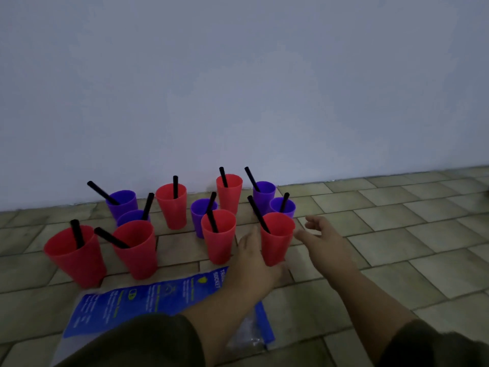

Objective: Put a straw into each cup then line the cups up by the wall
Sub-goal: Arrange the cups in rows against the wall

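Ten cups, red and purple, each holding black straw. Left hand (252,256) touching near red cup (276,238), fingers loose; right hand (321,238) spread beside it. Bare tiled floor (397,234) rightward along wall (238,88).

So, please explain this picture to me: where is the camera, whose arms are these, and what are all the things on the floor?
There is one picture, taken by a camera worn on a person's head, looking forward and down. The two bare arms belong to that person.

On the tiled floor, near the pale wall, stand ten plastic cups, five red and five purple, each with a black straw inside. They are clustered, not yet in one line.

The left hand touches the side of the nearest red cup, and the right hand is open beside it, holding nothing. A blue printed plastic bag lies flat in front of the cups.
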